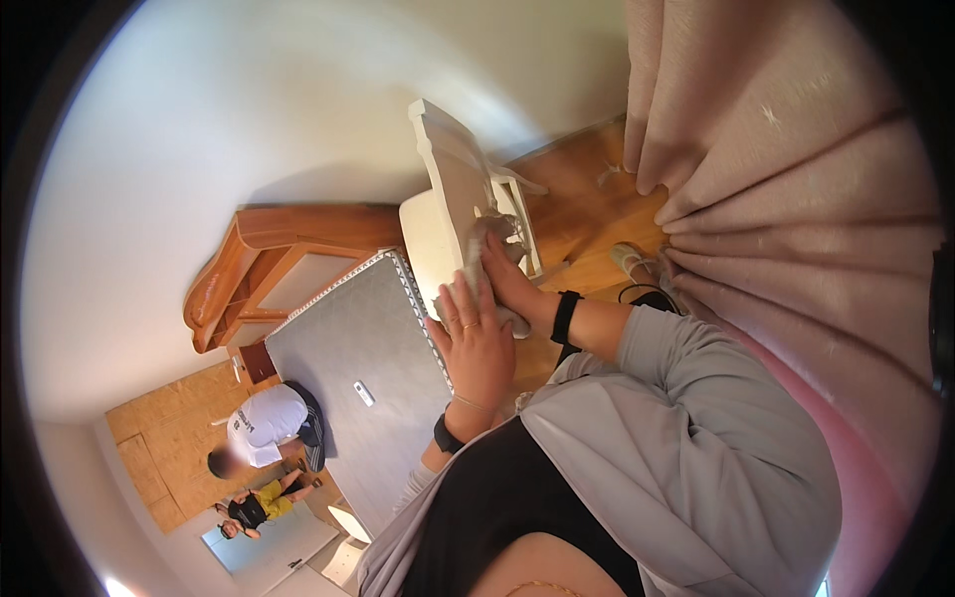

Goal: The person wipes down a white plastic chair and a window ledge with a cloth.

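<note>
A crumpled grey cloth [477, 250] lies against the near end of a white chair's backrest [451, 160]. My left hand [477, 343] presses on it from the near side, fingers extended, with a ring on one finger. From the right, my right hand [511, 280] holds the same cloth, fingers against the backrest end. A loose end of the cloth [520, 325] shows below the hands. Both wrists wear black bands. The cream chair seat [427, 239] is beyond my left fingers, and part of the backrest's near end is hidden by hands and cloth.
A large grey surface [365, 336] with a white patterned edge bears a white remote control [363, 393]. Carved wooden furniture [298, 261] stands against the wall. Pink curtains [783, 172] hang at right. A person in white [268, 425] bends over the far side; another [257, 507] is farther back.
</note>
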### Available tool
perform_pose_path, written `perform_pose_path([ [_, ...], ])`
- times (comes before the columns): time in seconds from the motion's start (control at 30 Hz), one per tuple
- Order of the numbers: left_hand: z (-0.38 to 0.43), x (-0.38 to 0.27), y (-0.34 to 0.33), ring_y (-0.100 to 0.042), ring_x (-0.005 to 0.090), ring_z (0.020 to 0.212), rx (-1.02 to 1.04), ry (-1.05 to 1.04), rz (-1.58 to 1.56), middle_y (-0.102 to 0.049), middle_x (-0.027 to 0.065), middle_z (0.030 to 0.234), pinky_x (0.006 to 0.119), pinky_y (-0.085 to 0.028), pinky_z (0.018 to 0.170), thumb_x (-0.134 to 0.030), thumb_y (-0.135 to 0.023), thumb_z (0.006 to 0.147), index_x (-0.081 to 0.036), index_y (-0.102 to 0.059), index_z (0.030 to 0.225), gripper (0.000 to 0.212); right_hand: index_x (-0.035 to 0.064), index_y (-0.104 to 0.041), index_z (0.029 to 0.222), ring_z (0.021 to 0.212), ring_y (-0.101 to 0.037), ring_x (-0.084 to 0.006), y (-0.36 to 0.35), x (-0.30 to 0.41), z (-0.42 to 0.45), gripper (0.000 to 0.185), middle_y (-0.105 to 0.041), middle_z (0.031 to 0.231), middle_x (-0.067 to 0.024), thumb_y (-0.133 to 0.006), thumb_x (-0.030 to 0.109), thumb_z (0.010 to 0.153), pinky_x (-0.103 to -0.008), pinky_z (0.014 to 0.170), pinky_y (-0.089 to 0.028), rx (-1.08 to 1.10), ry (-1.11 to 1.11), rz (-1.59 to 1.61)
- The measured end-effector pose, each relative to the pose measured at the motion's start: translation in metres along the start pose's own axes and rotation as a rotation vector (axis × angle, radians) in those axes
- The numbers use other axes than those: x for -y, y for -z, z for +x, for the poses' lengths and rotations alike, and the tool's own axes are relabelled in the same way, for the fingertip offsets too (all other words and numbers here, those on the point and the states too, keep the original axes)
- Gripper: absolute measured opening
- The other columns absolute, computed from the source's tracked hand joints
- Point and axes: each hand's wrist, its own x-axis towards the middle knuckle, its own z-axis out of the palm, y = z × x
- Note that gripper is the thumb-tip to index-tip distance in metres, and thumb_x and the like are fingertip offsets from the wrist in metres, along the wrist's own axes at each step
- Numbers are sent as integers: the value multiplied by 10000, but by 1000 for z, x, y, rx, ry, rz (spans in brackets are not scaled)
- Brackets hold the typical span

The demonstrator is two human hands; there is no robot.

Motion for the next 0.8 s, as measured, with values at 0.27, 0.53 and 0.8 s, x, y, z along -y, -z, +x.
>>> perform_pose_path([
  [0.27,60,-14,-16,-248,273,1377,252,-248,365,-427,87,1399,630,-88,1086,-270,-535,840,-31,-612,1183,425,76,-429,1304,1130,-479,-216,30,-10,57,465,-508,1265,-100,-307,391,985,-334,973,-389,3,-456,125],
  [0.53,61,-17,-21,-367,238,1273,359,-196,493,-504,83,1307,616,-89,1099,-240,-510,845,-54,-638,1134,367,94,-284,1407,1241,-394,-241,38,-25,121,608,-440,1345,-116,-260,515,969,-337,1027,-328,57,-541,382],
  [0.8,61,-30,-3,-417,178,1213,228,92,261,-518,42,1280,662,-109,1066,-372,-618,788,-56,-538,1251,566,13,-258,1406,1309,-327,-361,-12,65,126,504,-371,1393,-229,-387,155,939,-398,1080,-271,-39,406,-377],
])
